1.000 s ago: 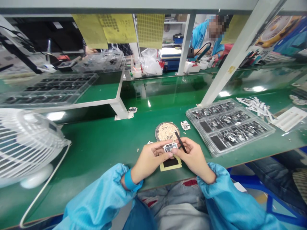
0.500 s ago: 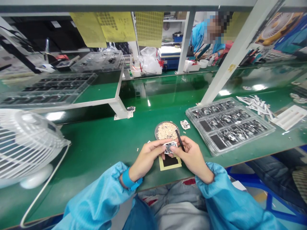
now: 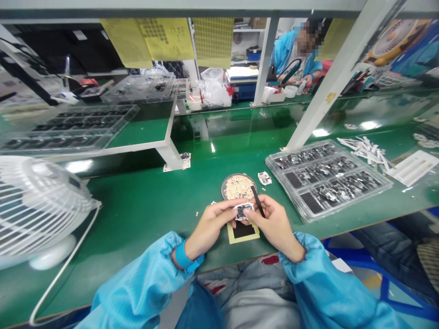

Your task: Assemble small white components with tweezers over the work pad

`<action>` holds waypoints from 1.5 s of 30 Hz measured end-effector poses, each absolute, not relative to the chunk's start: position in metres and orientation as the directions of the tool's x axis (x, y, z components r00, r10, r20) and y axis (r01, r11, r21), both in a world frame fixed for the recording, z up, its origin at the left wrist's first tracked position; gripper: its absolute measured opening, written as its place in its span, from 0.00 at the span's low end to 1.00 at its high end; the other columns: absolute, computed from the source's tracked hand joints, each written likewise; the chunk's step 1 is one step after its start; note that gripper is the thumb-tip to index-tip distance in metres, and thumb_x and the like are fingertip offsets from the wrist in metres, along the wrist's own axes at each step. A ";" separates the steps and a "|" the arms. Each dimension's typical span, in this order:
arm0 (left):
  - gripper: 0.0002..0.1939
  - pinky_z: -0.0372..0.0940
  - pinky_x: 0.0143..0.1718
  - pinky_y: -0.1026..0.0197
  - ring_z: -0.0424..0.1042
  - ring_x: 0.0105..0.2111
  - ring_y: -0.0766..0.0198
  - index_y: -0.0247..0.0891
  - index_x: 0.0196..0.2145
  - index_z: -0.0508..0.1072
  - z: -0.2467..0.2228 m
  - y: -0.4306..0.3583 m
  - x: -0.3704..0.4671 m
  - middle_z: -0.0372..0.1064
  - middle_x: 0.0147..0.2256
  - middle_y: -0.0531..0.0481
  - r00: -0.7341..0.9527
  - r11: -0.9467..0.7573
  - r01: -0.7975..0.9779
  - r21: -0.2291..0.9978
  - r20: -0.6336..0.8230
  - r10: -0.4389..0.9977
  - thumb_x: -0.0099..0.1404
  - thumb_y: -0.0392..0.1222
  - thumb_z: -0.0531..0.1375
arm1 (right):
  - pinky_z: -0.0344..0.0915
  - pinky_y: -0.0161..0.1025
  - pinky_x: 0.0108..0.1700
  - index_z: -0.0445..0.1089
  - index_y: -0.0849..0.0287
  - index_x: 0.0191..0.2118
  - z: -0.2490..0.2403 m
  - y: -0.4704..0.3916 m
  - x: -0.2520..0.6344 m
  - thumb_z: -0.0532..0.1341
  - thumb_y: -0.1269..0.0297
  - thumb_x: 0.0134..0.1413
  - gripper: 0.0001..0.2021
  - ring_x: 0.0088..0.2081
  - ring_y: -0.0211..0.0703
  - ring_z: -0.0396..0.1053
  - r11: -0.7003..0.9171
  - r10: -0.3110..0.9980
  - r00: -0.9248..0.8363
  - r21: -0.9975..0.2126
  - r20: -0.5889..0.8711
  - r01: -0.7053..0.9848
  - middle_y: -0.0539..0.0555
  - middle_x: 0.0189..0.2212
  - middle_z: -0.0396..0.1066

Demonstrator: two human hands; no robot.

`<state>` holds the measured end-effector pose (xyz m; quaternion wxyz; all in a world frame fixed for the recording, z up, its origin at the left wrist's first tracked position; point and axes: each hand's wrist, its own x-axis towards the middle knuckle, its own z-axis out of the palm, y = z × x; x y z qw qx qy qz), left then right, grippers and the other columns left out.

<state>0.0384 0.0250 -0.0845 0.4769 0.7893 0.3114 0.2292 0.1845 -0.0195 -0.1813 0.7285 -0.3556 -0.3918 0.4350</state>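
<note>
Between my two hands is a small white-framed electronic part [image 3: 243,211] with a dark, circuit-like face. My left hand [image 3: 214,221] is closed on its left edge, thumb on the face. My right hand [image 3: 273,222] pinches the right side and also has a thin black tweezer-like tool [image 3: 258,201] tucked between its fingers, pointing up and away. Below the part lies a black pad with a yellow border [image 3: 244,230]. Just beyond my fingers stands a round dish [image 3: 223,189] full of small beige pieces. A similar white-framed part [image 3: 264,178] rests right of the dish.
A clear compartment tray [image 3: 297,212] of small parts sits to the right, with white strips [image 3: 366,150] behind it. At left are a white fan [image 3: 44,210] and a raised shelf [image 3: 147,123] with trays. A slanted post [image 3: 322,87] rises at right; a co-worker [image 3: 286,48] sits across.
My hands and the part stay almost in place, the part tilting very slightly. Across the bench, the co-worker's head and arms have shifted a little.
</note>
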 end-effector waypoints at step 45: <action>0.29 0.65 0.24 0.73 0.79 0.31 0.62 0.27 0.55 0.73 -0.079 0.010 0.043 0.77 0.35 0.36 0.739 -0.213 0.269 0.939 -0.059 0.671 0.61 0.47 0.66 | 0.76 0.20 0.49 0.73 0.59 0.39 -0.194 -0.046 0.217 0.64 0.75 0.44 0.13 0.44 0.16 0.73 0.805 0.368 0.349 -0.483 0.862 0.345 0.48 0.36 0.74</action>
